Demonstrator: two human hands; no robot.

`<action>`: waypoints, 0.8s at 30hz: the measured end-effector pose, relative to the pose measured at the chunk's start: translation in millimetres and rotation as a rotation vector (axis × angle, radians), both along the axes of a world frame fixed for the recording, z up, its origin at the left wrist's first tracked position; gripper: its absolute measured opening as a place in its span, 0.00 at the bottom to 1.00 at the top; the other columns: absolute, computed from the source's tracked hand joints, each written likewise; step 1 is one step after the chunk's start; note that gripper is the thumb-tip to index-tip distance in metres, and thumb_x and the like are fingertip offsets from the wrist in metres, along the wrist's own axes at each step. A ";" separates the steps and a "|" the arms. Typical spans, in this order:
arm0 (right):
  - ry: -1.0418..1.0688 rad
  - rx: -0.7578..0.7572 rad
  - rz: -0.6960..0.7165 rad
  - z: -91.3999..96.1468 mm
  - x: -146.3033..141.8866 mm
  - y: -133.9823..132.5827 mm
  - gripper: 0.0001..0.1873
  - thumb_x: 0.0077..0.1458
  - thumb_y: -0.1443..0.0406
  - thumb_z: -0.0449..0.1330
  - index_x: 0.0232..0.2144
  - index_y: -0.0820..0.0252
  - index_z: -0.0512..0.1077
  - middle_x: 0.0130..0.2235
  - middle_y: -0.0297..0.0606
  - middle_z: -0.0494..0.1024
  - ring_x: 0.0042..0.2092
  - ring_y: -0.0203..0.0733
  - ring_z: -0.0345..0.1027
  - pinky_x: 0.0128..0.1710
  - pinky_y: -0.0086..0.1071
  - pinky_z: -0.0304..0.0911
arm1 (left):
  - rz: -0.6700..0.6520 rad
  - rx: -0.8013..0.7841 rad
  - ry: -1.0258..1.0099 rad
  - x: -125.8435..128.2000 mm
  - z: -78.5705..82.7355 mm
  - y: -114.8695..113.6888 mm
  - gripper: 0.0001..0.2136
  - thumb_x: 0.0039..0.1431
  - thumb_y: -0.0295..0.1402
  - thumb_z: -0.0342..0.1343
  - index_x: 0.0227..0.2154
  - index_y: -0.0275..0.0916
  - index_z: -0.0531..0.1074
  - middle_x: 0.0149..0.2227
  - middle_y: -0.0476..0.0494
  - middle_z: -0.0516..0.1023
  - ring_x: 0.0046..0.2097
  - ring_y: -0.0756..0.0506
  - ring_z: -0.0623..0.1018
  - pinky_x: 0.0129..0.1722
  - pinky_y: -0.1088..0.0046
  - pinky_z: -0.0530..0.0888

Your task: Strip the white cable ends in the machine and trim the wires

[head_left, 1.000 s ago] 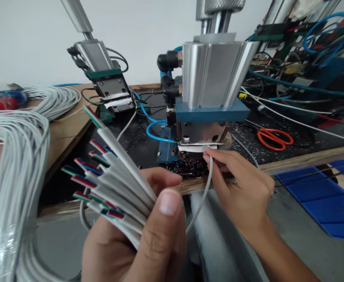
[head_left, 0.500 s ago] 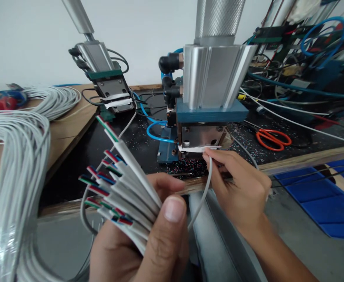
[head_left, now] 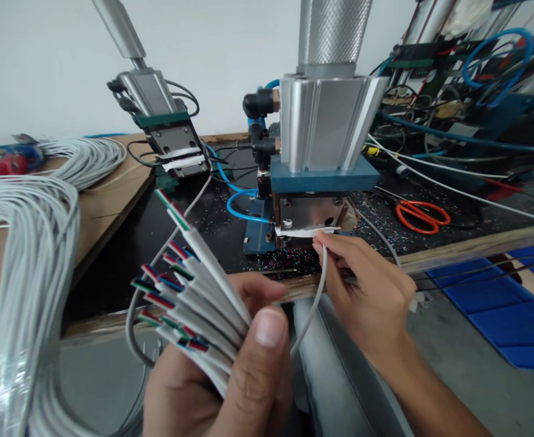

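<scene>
A fanned bundle of grey cables [head_left: 212, 303] is gripped between the thumb and fingers of my left hand [head_left: 248, 370]. Their ends point up and left, showing red, green, blue and white inner wires. My right hand [head_left: 367, 285] pinches a single grey cable [head_left: 318, 297] close to its end, at the front of a pneumatic press [head_left: 324, 121]. That end meets the white strip [head_left: 298, 232] on the metal jaw block [head_left: 310, 212]; the very tip is hidden by my fingers and the block. The cable loops down behind my left hand.
A second, smaller press [head_left: 150, 97] stands back left. A large bundle of grey cables [head_left: 39, 243] hangs over the brown board [head_left: 107, 206] at left. Orange-handled scissors [head_left: 421, 217] lie right of the press, among coloured scraps. Blue bins [head_left: 494, 309] are below right.
The view has shifted slightly. Both hands keep their grips, and the single cable's end stays at the press jaw.
</scene>
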State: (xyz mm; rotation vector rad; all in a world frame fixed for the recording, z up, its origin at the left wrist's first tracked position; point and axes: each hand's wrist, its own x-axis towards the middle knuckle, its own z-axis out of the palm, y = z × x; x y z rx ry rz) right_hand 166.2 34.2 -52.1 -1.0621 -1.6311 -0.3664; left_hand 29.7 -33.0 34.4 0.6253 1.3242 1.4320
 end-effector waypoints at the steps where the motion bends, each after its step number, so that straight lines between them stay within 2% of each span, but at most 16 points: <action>1: 0.001 0.000 0.005 0.1 0.0 -0.1 0.12 0.65 0.77 0.62 0.47 0.62 0.78 0.42 0.40 0.87 0.41 0.38 0.83 0.40 0.29 0.77 | 0.002 -0.005 -0.003 -0.3 -0.3 0.4 0.16 0.42 0.45 0.78 0.31 0.46 0.83 0.13 0.56 0.59 0.16 0.56 0.56 0.17 0.82 0.50; 5: 0.000 -0.012 0.012 -0.1 0.2 -0.3 0.13 0.65 0.77 0.61 0.48 0.60 0.77 0.43 0.40 0.87 0.42 0.38 0.83 0.39 0.30 0.78 | -0.019 0.027 0.016 -2.5 -4.4 2.1 0.15 0.44 0.47 0.77 0.31 0.46 0.82 0.13 0.57 0.58 0.15 0.56 0.56 0.15 0.82 0.50; 10: -0.004 -0.003 0.013 -0.6 -0.5 -0.6 0.13 0.64 0.78 0.62 0.47 0.63 0.78 0.43 0.41 0.87 0.42 0.39 0.83 0.41 0.29 0.78 | -0.027 0.075 0.028 -5.9 -10.9 1.9 0.16 0.48 0.49 0.75 0.34 0.45 0.83 0.13 0.56 0.60 0.15 0.55 0.56 0.14 0.81 0.50; 14: -0.005 -0.006 0.015 -0.3 -0.2 -1.4 0.12 0.63 0.78 0.62 0.47 0.64 0.78 0.43 0.43 0.87 0.42 0.39 0.83 0.42 0.30 0.78 | -0.028 0.068 0.018 -6.6 -10.0 2.4 0.17 0.45 0.49 0.76 0.33 0.45 0.83 0.13 0.56 0.61 0.15 0.55 0.57 0.14 0.82 0.51; 18: -0.006 -0.016 0.026 -0.7 0.6 -1.4 0.13 0.64 0.78 0.61 0.47 0.64 0.78 0.43 0.44 0.86 0.43 0.39 0.83 0.44 0.32 0.79 | -0.042 0.040 -0.003 -6.9 -8.9 2.5 0.17 0.46 0.49 0.75 0.34 0.45 0.82 0.13 0.56 0.60 0.15 0.55 0.57 0.15 0.82 0.52; 24: -0.007 0.021 0.029 -4.3 1.4 -12.2 0.17 0.61 0.81 0.62 0.48 0.64 0.78 0.44 0.43 0.87 0.44 0.39 0.83 0.45 0.30 0.78 | -0.085 -0.014 -0.011 -10.7 -16.3 -0.2 0.18 0.47 0.49 0.74 0.35 0.45 0.82 0.14 0.57 0.60 0.16 0.55 0.56 0.16 0.81 0.51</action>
